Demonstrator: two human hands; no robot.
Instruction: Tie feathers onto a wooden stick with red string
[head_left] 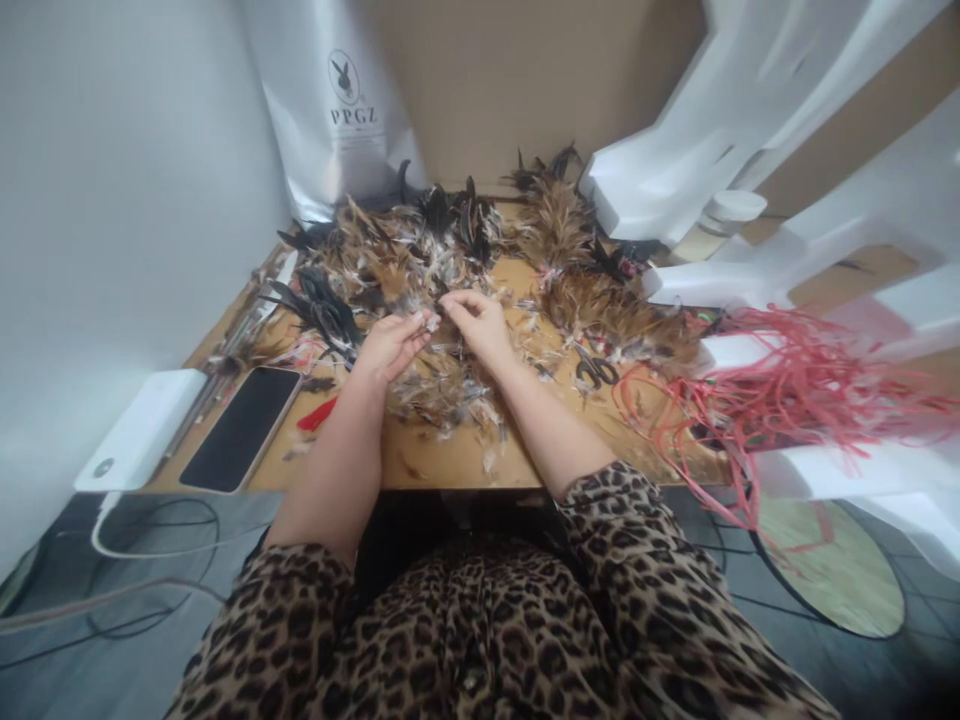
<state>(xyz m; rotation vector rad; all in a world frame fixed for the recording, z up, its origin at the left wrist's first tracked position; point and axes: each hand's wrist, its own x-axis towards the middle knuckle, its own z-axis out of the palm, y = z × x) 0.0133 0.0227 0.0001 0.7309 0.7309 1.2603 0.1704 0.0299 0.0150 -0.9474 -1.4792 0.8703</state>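
Observation:
Over the middle of the wooden table, my left hand [393, 346] is half curled, palm turned up. Its thumb and fingertips pinch a small whitish feather tuft [432, 321]. Close beside it, my right hand [481, 328] has its thumb and forefinger pressed together. A thin dark wisp, which looks like a feather [441, 298], shows at those fingertips. Loose brown and white feathers [439, 395] lie beneath both hands. Behind them spreads a pile of brown feathers [375, 250], and a black feather bunch [322, 310] rests to the left.
Brown feather bundles [615, 315] and dark-handled scissors [597, 371] lie on the right, near tangled red ribbon strips [787, 390]. On the left are a phone [241, 428], a white power bank [142, 430] with a cable, and a red piece [316, 414]. A lidded jar [716, 225] stands back right.

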